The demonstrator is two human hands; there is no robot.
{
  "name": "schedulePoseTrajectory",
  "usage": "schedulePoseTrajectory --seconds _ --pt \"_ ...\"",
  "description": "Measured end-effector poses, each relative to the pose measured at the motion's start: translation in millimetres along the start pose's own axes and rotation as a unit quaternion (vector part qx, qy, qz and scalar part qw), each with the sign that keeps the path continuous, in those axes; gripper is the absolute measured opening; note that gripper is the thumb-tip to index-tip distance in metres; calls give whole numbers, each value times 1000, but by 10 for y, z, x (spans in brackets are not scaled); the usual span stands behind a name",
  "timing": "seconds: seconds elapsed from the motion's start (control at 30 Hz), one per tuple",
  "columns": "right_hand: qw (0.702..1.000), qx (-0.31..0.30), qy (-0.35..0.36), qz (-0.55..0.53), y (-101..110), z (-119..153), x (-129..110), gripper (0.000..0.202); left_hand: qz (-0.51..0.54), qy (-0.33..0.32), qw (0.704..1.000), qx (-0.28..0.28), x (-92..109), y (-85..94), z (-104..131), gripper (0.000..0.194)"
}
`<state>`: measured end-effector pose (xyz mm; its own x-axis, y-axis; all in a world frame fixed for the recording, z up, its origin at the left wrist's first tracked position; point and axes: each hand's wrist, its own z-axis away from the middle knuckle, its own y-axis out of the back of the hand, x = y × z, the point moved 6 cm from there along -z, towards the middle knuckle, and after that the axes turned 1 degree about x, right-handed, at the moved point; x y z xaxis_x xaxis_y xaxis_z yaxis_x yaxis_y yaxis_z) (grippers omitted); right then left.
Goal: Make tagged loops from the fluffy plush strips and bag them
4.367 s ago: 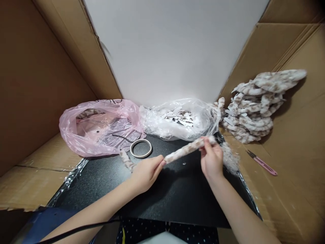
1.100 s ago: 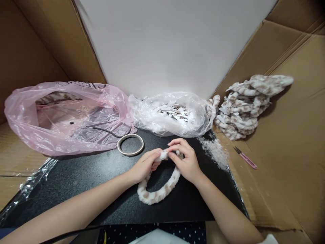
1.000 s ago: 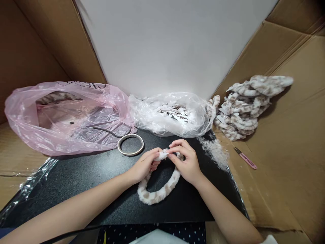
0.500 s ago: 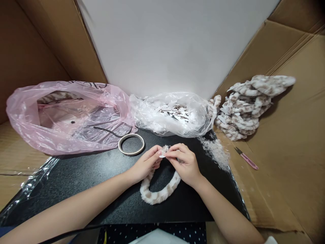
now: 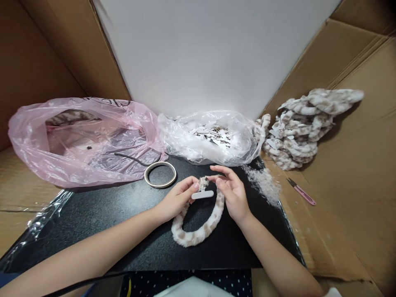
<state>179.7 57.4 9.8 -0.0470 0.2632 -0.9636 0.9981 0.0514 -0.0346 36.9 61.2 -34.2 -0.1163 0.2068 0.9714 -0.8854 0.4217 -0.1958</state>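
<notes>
Bearing a white tab (image 5: 202, 195), the furry loop (image 5: 198, 236) is pinched by the left hand (image 5: 177, 201) above the counter (image 5: 102, 206); the right hand's (image 5: 234, 198) grip and final fastening cannot be told.

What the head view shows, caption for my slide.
A fuzzy loop with a white tab, between left hand and right hand.

In front of me is a plain pale wall (image 5: 216, 53), with brown cardboard (image 5: 355, 165) on both sides. My table (image 5: 123, 231) is black and speckled, and light makes a shiny patch on its left part.
</notes>
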Motion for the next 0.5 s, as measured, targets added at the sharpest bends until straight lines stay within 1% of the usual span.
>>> schedulePoseTrajectory --seconds 0.03,0.1,0.17,0.23,0.33,0.43,0.5 --pt "999 5 -37 -14 -7 -2 73 25 -4 -2 1000 2 9 2 4 32" --pt "996 -18 -81 -13 -63 -2 174 23 -23 -7 1000 3 19 6 10 32" --pt "995 -45 -87 -1 -115 -3 209 17 -44 -10 999 0 19 14 8 32" --pt "994 -55 -89 13 -134 -5 225 16 -49 -8 999 -6 6 19 0 33" --pt "992 -65 -105 36 -138 0 261 19 -18 8 1000 -16 -23 13 -15 34" --pt "992 -55 -102 45 -116 -2 275 16 13 21 999 -26 -21 -6 -17 34" --pt "995 -32 -84 44 -79 -15 255 11 0 21 999 -28 -1 -7 -12 33"
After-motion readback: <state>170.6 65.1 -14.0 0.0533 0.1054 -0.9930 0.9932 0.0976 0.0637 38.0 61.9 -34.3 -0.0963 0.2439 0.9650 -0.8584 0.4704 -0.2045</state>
